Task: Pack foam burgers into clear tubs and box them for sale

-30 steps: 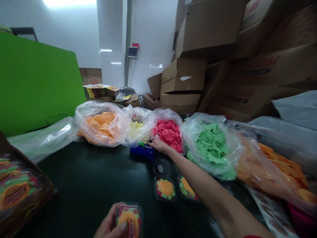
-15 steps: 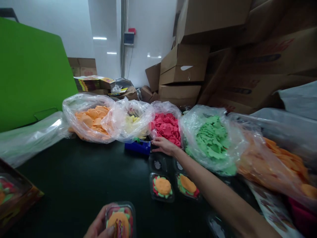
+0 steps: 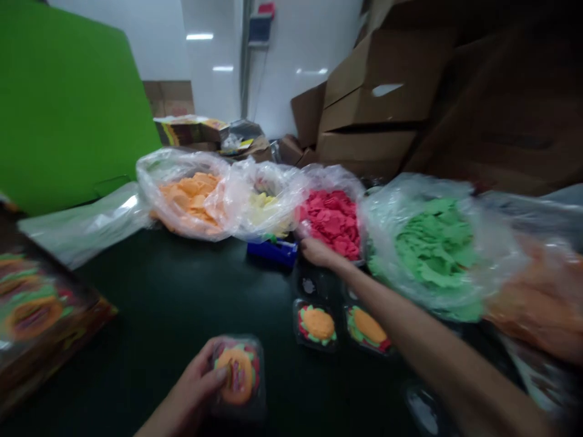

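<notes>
My left hand point(image 3: 194, 385) grips a small clear plastic case point(image 3: 239, 376) near the front of the dark table point(image 3: 173, 303); a burger-shaped stack of orange, red and green pieces shows inside it. My right hand point(image 3: 316, 252) reaches far forward, resting at the foot of the bag of red pieces point(image 3: 332, 221), right beside a blue tray point(image 3: 273, 250). Its fingers are blurred and partly hidden. Two more filled burger cases point(image 3: 317, 325) point(image 3: 368, 329) lie below my right forearm, with empty clear cases beside them.
Open plastic bags hold orange pieces point(image 3: 191, 194), yellow pieces point(image 3: 266, 206), green pieces point(image 3: 432, 243) and more orange ones point(image 3: 542, 297). A printed carton point(image 3: 40, 315) sits at the left. A green panel point(image 3: 68, 103) stands behind, cardboard boxes point(image 3: 387, 103) pile at the back right.
The view has shifted and blurred. My left hand has lifted the burger case slightly forward. My right hand stays at the foot of the red bag.
</notes>
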`<move>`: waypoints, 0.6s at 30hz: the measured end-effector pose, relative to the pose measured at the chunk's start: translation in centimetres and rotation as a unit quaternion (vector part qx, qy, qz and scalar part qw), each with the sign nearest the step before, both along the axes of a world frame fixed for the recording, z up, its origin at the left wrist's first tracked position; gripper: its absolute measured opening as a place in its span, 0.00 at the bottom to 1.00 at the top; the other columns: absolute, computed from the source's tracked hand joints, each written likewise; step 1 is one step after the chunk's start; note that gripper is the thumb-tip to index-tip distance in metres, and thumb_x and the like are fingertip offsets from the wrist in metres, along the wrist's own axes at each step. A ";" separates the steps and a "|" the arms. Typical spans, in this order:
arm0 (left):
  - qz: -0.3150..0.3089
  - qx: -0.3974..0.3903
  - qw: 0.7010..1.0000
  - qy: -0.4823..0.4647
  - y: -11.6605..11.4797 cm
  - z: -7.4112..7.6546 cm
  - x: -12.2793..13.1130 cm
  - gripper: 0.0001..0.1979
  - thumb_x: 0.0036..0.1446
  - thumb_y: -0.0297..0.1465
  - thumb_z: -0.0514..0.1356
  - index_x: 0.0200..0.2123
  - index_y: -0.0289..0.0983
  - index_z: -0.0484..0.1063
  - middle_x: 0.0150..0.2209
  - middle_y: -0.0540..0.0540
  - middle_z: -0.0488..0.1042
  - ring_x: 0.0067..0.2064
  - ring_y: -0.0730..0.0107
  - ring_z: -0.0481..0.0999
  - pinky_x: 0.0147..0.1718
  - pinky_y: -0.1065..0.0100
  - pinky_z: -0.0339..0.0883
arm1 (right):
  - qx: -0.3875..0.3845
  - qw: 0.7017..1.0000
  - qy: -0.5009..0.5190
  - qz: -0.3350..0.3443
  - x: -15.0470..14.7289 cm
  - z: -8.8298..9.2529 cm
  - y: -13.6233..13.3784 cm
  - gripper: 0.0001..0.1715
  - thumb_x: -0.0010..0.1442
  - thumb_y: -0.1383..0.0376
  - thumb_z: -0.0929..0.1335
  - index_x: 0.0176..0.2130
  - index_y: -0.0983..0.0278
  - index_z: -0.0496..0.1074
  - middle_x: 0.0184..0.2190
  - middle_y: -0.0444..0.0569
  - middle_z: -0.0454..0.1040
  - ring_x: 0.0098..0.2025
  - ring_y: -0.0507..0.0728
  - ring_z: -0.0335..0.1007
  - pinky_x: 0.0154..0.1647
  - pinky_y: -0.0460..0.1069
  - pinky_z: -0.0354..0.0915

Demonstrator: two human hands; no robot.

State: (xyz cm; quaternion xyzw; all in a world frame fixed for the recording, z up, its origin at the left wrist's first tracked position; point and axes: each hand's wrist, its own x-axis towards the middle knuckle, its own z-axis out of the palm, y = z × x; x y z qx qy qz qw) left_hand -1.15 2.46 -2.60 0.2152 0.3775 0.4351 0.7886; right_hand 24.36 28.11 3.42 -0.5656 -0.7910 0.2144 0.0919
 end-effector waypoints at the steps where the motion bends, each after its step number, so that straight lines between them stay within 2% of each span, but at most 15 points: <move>1: 0.006 0.014 1.000 0.011 0.0 0.4 0.1 0.25 0.49 0.37 0.68 0.49 0.36 0.67 0.43 0.38 0.76 0.42 0.56 0.77 0.45 0.57 0.67 | 0.003 1.000 -0.003 -0.003 0.1 0.9 -1.0 0.08 0.65 0.63 0.65 0.39 0.67 0.71 0.37 0.48 0.73 0.35 0.53 0.70 0.36 0.50 0.68; 2: 0.010 0.026 0.999 0.019 0.0 0.7 0.1 0.25 0.49 0.37 0.68 0.48 0.35 0.67 0.44 0.38 0.75 0.42 0.56 0.77 0.44 0.58 0.68 | 0.006 1.000 0.000 -0.003 0.3 1.7 -2.3 0.11 0.66 0.68 0.62 0.34 0.69 0.70 0.33 0.50 0.73 0.33 0.52 0.70 0.35 0.47 0.64; 4: 0.021 0.043 0.998 0.033 0.0 0.9 0.1 0.23 0.50 0.35 0.67 0.48 0.35 0.67 0.44 0.38 0.75 0.43 0.58 0.76 0.44 0.59 0.68 | -0.006 1.000 0.009 0.011 0.7 3.3 -5.9 0.12 0.62 0.72 0.61 0.28 0.68 0.67 0.26 0.49 0.71 0.29 0.51 0.67 0.30 0.46 0.59; 6: 0.021 0.053 0.998 0.036 -0.3 1.0 0.2 0.23 0.51 0.33 0.66 0.49 0.36 0.66 0.45 0.39 0.74 0.44 0.58 0.76 0.44 0.59 0.68 | -0.046 0.997 0.034 0.048 0.7 4.4 -10.9 0.09 0.61 0.69 0.63 0.29 0.64 0.66 0.23 0.44 0.71 0.26 0.50 0.65 0.27 0.45 0.58; 8: 0.017 0.060 0.998 0.031 -0.8 1.2 0.3 0.22 0.52 0.32 0.65 0.50 0.36 0.65 0.46 0.40 0.73 0.44 0.59 0.75 0.44 0.59 0.69 | -0.130 0.980 0.112 0.103 0.0 4.7 -16.5 0.09 0.62 0.64 0.62 0.30 0.62 0.65 0.22 0.42 0.71 0.25 0.51 0.65 0.27 0.45 0.58; 11: 0.011 0.062 0.998 0.025 -1.7 1.8 0.4 0.21 0.54 0.33 0.63 0.50 0.35 0.65 0.46 0.39 0.73 0.44 0.60 0.75 0.42 0.62 0.70 | -0.236 0.938 0.231 0.101 -1.6 3.6 -23.4 0.12 0.62 0.59 0.61 0.29 0.62 0.64 0.22 0.42 0.68 0.25 0.51 0.62 0.26 0.45 0.57; 14: 0.004 0.060 0.998 0.031 -2.9 2.3 0.3 0.19 0.57 0.35 0.60 0.50 0.35 0.65 0.45 0.40 0.74 0.41 0.62 0.75 0.39 0.63 0.71 | -0.288 0.909 0.294 0.073 -2.8 2.0 -26.5 0.13 0.60 0.57 0.62 0.29 0.63 0.63 0.21 0.41 0.66 0.25 0.51 0.60 0.27 0.46 0.56; 18: 0.005 0.078 0.996 0.043 -4.6 2.5 0.1 0.19 0.57 0.35 0.61 0.50 0.35 0.65 0.45 0.40 0.74 0.40 0.64 0.75 0.39 0.64 0.71 | -0.296 0.901 0.309 0.078 -3.6 1.1 -27.2 0.13 0.58 0.57 0.64 0.29 0.64 0.64 0.20 0.41 0.66 0.23 0.50 0.59 0.26 0.46 0.54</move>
